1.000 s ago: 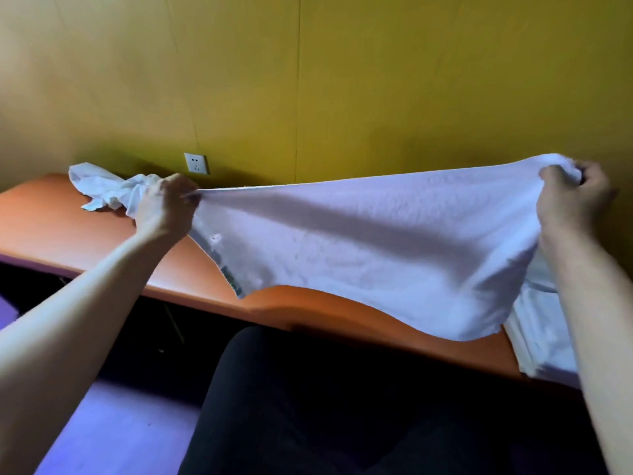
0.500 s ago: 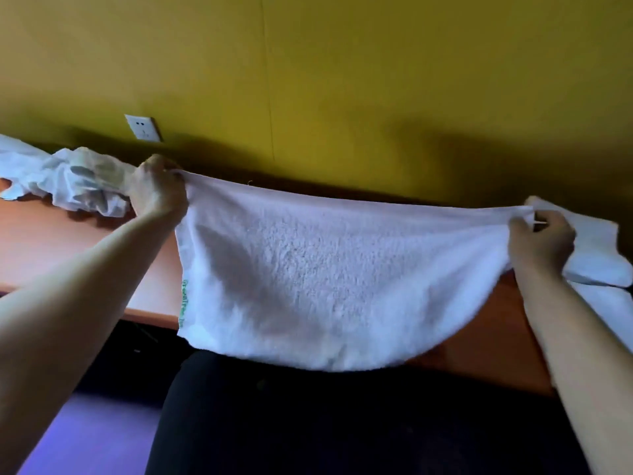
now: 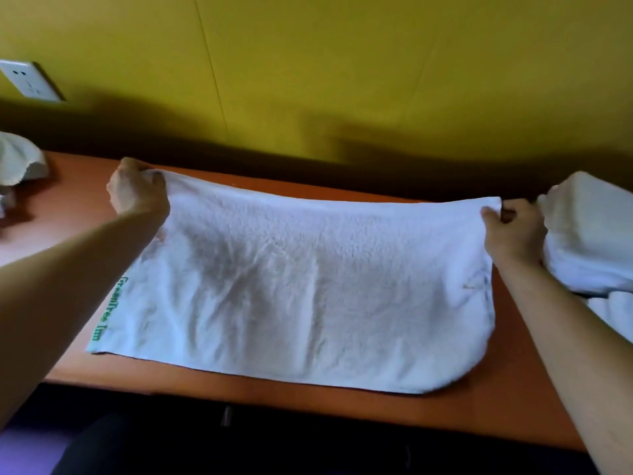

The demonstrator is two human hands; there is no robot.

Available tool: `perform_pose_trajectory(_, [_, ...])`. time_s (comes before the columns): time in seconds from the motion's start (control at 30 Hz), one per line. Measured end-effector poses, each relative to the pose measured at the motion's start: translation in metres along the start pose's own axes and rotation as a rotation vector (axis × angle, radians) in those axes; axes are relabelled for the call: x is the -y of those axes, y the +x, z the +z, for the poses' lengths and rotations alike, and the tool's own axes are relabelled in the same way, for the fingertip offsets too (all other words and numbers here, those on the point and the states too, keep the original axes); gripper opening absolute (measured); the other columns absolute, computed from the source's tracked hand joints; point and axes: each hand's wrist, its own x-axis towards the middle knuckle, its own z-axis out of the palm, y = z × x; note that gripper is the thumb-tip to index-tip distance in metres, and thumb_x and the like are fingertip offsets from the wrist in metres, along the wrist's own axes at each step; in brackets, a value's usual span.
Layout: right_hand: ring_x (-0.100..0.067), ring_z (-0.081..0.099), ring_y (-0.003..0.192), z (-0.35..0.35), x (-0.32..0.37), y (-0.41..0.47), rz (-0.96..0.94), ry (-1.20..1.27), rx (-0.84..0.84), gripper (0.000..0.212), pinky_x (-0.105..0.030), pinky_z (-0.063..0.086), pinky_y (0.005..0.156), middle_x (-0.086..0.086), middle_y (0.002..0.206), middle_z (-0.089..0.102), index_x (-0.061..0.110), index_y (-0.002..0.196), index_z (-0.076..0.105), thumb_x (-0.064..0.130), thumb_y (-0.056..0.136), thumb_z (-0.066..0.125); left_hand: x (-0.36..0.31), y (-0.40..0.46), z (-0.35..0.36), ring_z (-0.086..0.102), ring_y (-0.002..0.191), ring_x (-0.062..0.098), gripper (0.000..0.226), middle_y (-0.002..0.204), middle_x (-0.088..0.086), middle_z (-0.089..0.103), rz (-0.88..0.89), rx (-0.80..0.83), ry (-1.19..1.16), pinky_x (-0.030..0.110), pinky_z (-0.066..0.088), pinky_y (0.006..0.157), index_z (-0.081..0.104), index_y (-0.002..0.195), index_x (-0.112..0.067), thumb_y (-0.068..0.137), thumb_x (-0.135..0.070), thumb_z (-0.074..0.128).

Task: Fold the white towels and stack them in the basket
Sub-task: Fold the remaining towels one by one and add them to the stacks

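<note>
A white towel (image 3: 308,289) with green lettering on its left hem lies spread across the orange table (image 3: 78,207). My left hand (image 3: 137,192) grips its far left corner. My right hand (image 3: 513,231) pinches its far right corner. The far edge sags slightly between both hands and is lifted a little off the table. A stack of folded white towels (image 3: 592,231) sits at the right, just beside my right hand. No basket is in view.
A crumpled white towel (image 3: 17,162) lies at the table's far left. A yellow wall (image 3: 342,63) with a white socket (image 3: 29,82) runs behind the table. The table's front edge runs below the towel.
The towel was held up in the air, stretched between both hands; both hands have come down and forward, and most of it now lies flat on the table.
</note>
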Motion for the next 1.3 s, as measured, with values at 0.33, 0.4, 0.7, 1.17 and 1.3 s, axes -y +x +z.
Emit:
perform_pose_trajectory(0.33, [-0.038, 0.058, 0.077, 0.022, -0.047, 0.002, 0.193, -0.112, 0.325, 0.039, -0.049, 0.045, 0.071, -0.016, 0.070, 0.057, 0.007, 0.060, 0.049, 0.030, 0.089, 0.061, -0.017, -0.128, 0.063, 0.052, 0.110, 0.044, 0.038, 0.123, 0.018, 0.059, 0.583, 0.319, 0.160, 0.050, 0.042, 0.095, 0.062, 0.127, -0.016, 0.091, -0.025, 0.070])
perform_pose_trajectory(0.4, [-0.042, 0.059, 0.076, 0.017, -0.054, -0.004, 0.209, -0.069, 0.337, 0.041, -0.054, 0.050, 0.078, -0.026, 0.071, 0.059, -0.001, 0.061, 0.057, 0.028, 0.090, 0.062, -0.033, -0.191, 0.070, 0.056, 0.103, 0.038, 0.031, 0.117, 0.011, 0.062, 0.745, 0.379, 0.109, 0.047, 0.045, 0.089, 0.065, 0.120, -0.018, 0.090, -0.026, 0.071])
perform_pose_trajectory(0.7, [-0.023, 0.064, 0.096, -0.003, -0.064, -0.021, 0.183, 0.002, 0.464, 0.009, -0.037, 0.050, 0.090, -0.012, 0.106, 0.072, 0.014, 0.094, 0.070, 0.019, 0.087, 0.071, -0.091, -0.388, 0.118, 0.055, 0.087, 0.030, 0.051, 0.111, 0.006, 0.058, 1.242, 0.712, 0.194, 0.042, 0.049, 0.074, 0.058, 0.122, -0.020, 0.079, -0.046, 0.069])
perform_pose_trajectory(1.17, [-0.023, 0.058, 0.070, -0.043, -0.072, -0.014, 0.514, 0.357, 0.463, 0.009, -0.030, 0.043, 0.063, -0.014, 0.077, 0.065, 0.013, 0.070, 0.065, 0.016, 0.074, 0.057, -0.133, -0.415, 0.095, 0.056, 0.086, 0.035, 0.029, 0.106, 0.010, 0.051, 0.732, 0.811, -0.064, 0.048, 0.047, 0.071, 0.044, 0.113, -0.009, 0.093, -0.029, 0.041])
perform_pose_trajectory(1.3, [-0.026, 0.070, 0.089, -0.070, -0.076, -0.012, 0.608, 0.483, 0.519, 0.018, -0.032, 0.053, 0.073, -0.012, 0.104, 0.073, 0.009, 0.101, 0.069, 0.017, 0.086, 0.065, -0.155, -0.430, 0.081, 0.059, 0.078, 0.042, 0.028, 0.099, 0.011, 0.059, 0.730, 0.813, -0.059, 0.044, 0.044, 0.063, 0.036, 0.115, -0.011, 0.097, -0.028, 0.050])
